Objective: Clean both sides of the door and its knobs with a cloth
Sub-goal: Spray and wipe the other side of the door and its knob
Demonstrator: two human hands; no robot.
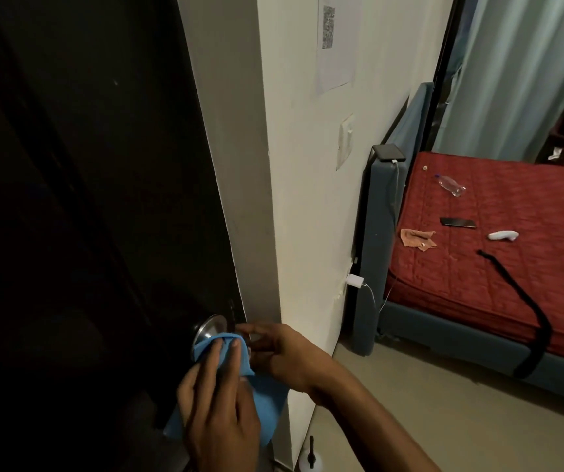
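The dark door [86, 199] fills the left side of the head view. Its silver knob [205, 328] sits low on it, near the door's edge. A blue cloth [236, 362] is draped over the knob and hangs down below it. My left hand [219, 410] holds the cloth against the knob, with its fingers laid over the top. My right hand [277, 352] is just right of the knob, its fingers curled round the door's edge by the latch. What lies under its fingers is hidden.
A white wall [308, 199] with a light switch [345, 141] stands right of the door. Beyond it is a bed with a red cover [512, 260] carrying a bottle, a phone, a rag and a black strap. A white-based brush [311, 458] stands on the floor below.
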